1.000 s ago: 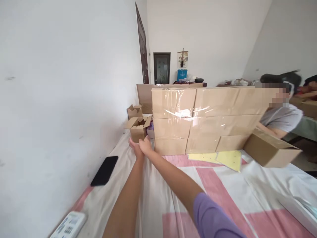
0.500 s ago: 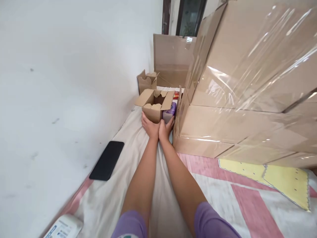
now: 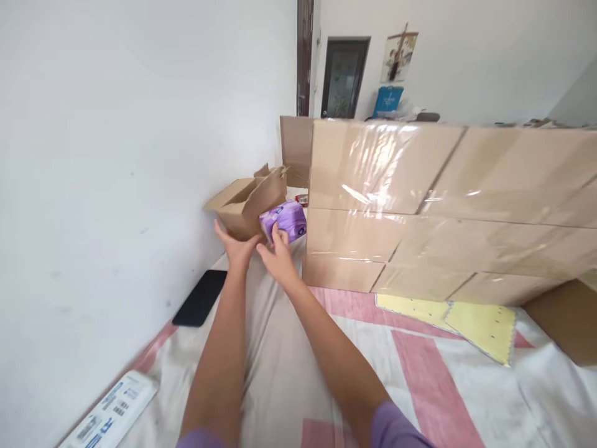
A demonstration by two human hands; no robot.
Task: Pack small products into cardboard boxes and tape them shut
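A small open cardboard box (image 3: 233, 221) tilts to the left by the wall, its flaps spread. My left hand (image 3: 239, 250) grips its near lower side, thumb reaching right and fingers to the left. Against the box's right side is a shiny purple plastic-wrapped pack (image 3: 290, 219), like a pack of tissues. My right hand (image 3: 280, 258) has its fingers on the near end of this pack, index finger raised along it and the others bent. What lies inside the box is hidden from here.
Taped cardboard cartons (image 3: 420, 205) form a wall on the right. A red packet (image 3: 302, 200) lies behind the purple pack. Along the white wall at left are a black flat slab (image 3: 200, 298) and a white printed package (image 3: 112, 410). Yellow cloth (image 3: 480, 323) pokes out beneath the cartons.
The small box has tipped and shifted left toward the wall. My hands have moved apart a little, and the purple pack is more exposed. The view has turned right.
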